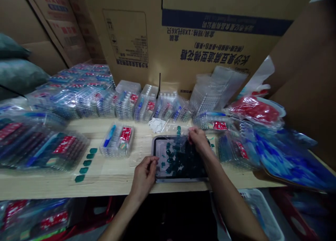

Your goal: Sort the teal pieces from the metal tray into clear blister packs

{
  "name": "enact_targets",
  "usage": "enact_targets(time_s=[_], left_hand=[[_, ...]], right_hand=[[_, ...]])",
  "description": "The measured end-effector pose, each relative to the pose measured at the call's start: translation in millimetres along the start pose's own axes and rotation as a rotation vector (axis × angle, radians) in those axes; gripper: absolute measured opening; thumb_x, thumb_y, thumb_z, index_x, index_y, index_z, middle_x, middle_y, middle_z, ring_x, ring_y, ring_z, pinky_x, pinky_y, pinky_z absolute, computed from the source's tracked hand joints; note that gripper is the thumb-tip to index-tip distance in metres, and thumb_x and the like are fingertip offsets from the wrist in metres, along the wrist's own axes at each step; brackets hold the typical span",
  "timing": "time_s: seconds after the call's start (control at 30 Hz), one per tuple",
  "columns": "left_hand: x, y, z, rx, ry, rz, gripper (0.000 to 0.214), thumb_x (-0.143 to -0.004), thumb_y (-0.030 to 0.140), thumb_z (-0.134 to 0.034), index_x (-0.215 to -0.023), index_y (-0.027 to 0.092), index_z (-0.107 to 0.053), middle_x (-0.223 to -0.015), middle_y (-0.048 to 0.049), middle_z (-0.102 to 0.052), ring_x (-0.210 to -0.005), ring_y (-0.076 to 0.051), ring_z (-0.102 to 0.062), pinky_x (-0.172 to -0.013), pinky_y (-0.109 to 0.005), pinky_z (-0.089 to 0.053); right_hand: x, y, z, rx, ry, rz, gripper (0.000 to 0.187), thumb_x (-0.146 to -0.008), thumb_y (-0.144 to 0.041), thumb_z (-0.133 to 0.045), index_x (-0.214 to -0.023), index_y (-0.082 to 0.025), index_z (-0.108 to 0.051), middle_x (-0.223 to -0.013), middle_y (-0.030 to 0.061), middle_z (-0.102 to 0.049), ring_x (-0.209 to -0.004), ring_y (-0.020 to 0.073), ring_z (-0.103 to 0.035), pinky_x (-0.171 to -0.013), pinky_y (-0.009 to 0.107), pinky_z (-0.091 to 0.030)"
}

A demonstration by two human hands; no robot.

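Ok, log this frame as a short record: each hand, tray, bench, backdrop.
Left hand: fingers bunched at the left edge of the tray; hold unclear
Right hand: fingers pinching clear film above the tray
Tray: dark green pieces heaped inside
Bench, left: five green squares in a row; clear pack nearer the tray
Backdrop: large carton, lettering upside down

Tabletop (114, 174) lies free left of the tray (181, 179) — passable; packs (126, 106) bar the rear.

Tray (178, 180) partly hidden; packs (39, 153) blurred
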State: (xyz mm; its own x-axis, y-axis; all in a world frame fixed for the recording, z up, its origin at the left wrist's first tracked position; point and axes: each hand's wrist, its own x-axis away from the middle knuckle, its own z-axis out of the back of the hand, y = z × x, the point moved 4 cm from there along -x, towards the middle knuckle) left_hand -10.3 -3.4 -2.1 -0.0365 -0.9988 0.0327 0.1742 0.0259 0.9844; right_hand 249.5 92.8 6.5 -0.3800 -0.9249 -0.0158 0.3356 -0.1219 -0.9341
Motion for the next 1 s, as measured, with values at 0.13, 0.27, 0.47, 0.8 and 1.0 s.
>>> enact_targets(time_s=[0.13,0.27,0.47,0.8,1.0], left_hand=[[-24.4,4.6,-18.8,-0.057,-0.046,-0.033,0.02,-0.086,0.033,-0.057,-0.098,0.021,-0.068,-0.081,-0.003,-0.07,-0.065,-0.017,-0.061,-0.06,-0.026,-0.045],[-70.7,12.8,-50.0,-0.396,-0.059,-0.056,0.026,-0.085,0.021,-0.057,-0.109,0.018,-0.064,-0.089,-0.0099,-0.073,-0.082,-0.024,-0.067,-0.077,-0.033,-0.048],[-112.7,7.7,-87.3,-0.463,-0.102,0.082,0.049,-0.079,0.021,-0.066,-0.127,0.013,-0.054,-0.096,-0.0141,-0.072,-0.098,-0.03,-0.066,-0.087,-0.037,-0.045],[-98.9,-4.6,-14.8,-0.072,0.063,0.194,0.033,-0.084,0.016,-0.051,-0.115,0.012,-0.06,-0.069,-0.0006,-0.061,-0.053,-0.013,-0.057,-0.052,-0.024,-0.047],[-68.5,15.1,36.7,0.187,0.132,0.031,0.037,-0.078,0.029,-0.064,-0.112,0.014,-0.062,-0.062,0.0052,-0.052,-0.049,-0.01,-0.051,-0.047,-0.021,-0.043]], right_hand=[[14.4,-0.5,16.3,-0.401,0.127,-0.024,0.027,-0.07,-0.041,-0.06,-0.087,-0.022,-0.05,-0.059,-0.0056,-0.056,-0.043,0.0107,-0.048,-0.039,0.022,-0.037],[27.7,2.9,36.0,-0.679,0.206,-0.057,0.043,-0.06,-0.031,-0.07,-0.098,-0.022,-0.049,-0.066,-0.0058,-0.063,-0.049,0.0106,-0.057,-0.044,0.02,-0.046],[42.9,8.9,60.3,-0.482,0.24,0.002,0.066,-0.068,-0.034,-0.068,-0.128,-0.025,-0.041,-0.096,0.001,-0.064,-0.072,0.0167,-0.067,-0.068,0.035,-0.058],[80.3,-19.6,29.0,0.103,0.002,0.21,0.054,-0.082,-0.038,-0.056,-0.131,-0.016,-0.052,-0.113,0.0159,-0.064,-0.094,0.0293,-0.063,-0.081,0.048,-0.052],[85.7,-45.3,-51.7,-0.594,-0.687,-0.339,0.059,-0.076,-0.045,-0.073,-0.126,-0.021,-0.051,-0.115,0.0151,-0.07,-0.099,0.0285,-0.069,-0.046,0.023,-0.045]])
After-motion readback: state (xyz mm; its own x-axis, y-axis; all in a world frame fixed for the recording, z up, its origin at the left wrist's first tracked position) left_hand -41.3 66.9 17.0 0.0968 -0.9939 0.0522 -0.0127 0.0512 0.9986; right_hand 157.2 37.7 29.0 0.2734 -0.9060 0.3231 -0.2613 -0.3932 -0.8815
